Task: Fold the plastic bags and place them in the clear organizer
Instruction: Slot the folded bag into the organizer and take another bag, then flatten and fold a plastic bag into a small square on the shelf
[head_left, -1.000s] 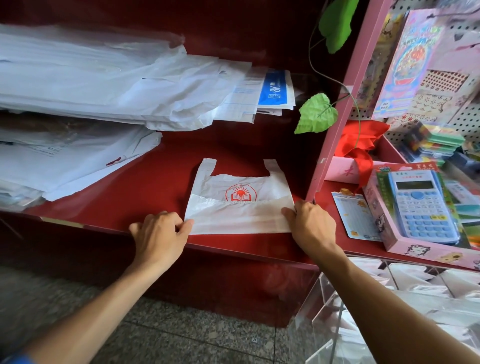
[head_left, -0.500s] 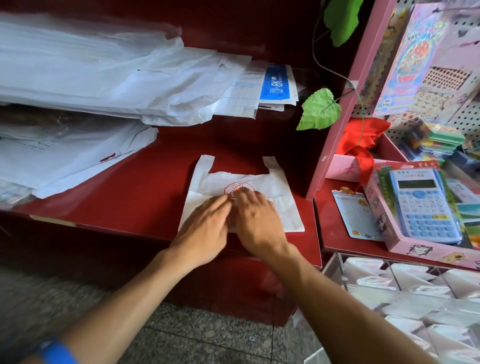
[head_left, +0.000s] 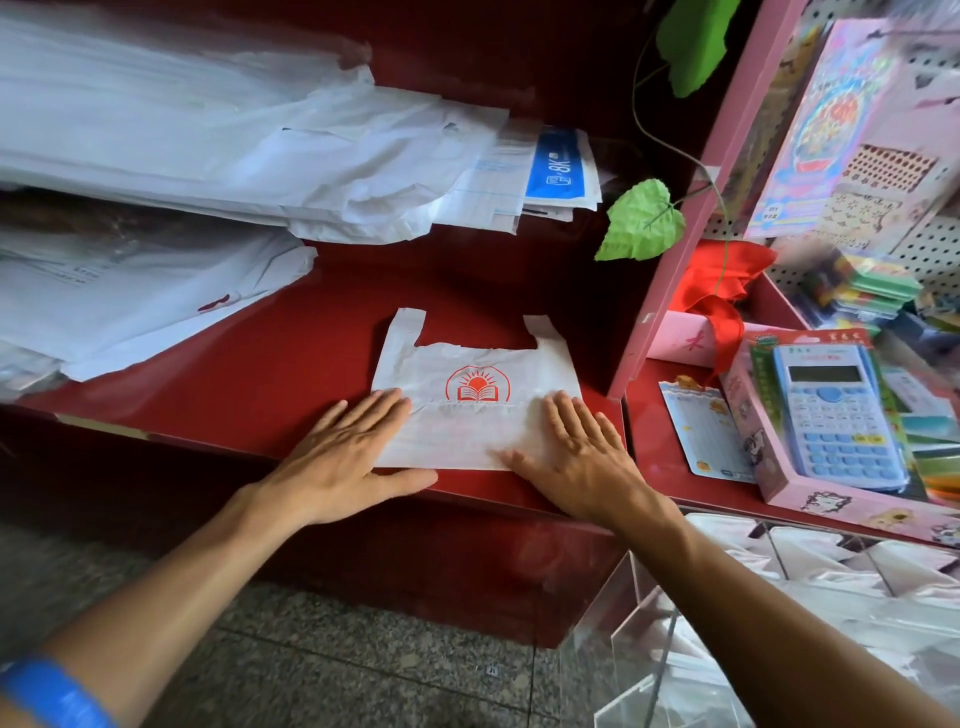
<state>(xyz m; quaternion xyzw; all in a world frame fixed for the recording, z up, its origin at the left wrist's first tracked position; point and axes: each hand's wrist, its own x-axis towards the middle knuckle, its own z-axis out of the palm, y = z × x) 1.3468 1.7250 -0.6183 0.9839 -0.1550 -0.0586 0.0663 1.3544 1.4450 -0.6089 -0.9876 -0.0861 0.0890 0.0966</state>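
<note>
While the plastic bag (head_left: 475, 410) is pressed near the tabletop's (head_left: 249, 384) front edge by flat, released fingers (head_left: 384, 410), its crease, seemingly uneven, should be smoothed outward.

Even, soft daylight-type illum. noted; no hard shadows. Dim recess observed at shelf back (head_left: 467, 67). Mild glare recorded on clear organizer (head_left: 779, 597). Motion blur seen upper right; wide-angle bending at edges.
</note>
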